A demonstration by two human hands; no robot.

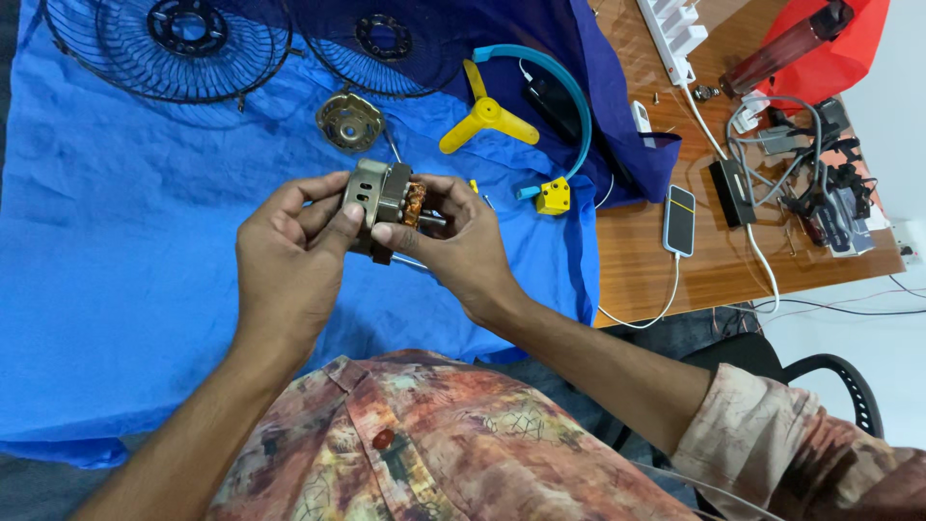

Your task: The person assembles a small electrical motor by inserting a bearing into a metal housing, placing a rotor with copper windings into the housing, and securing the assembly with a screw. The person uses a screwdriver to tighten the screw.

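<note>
Above the lap, a fan motor (386,201) is clasped between the left hand (289,256) and right hand (463,246), copper windings exposed. Beyond it, on the blue cloth (116,241), an end cap (349,122), yellow blade (485,114) and two grilles (174,43) lie detached, so dismantling seems well advanced.

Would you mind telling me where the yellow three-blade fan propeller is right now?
In the head view, the yellow fan propeller lies on the blue cloth, above and right of the hands, just inside the light blue ring.
</note>
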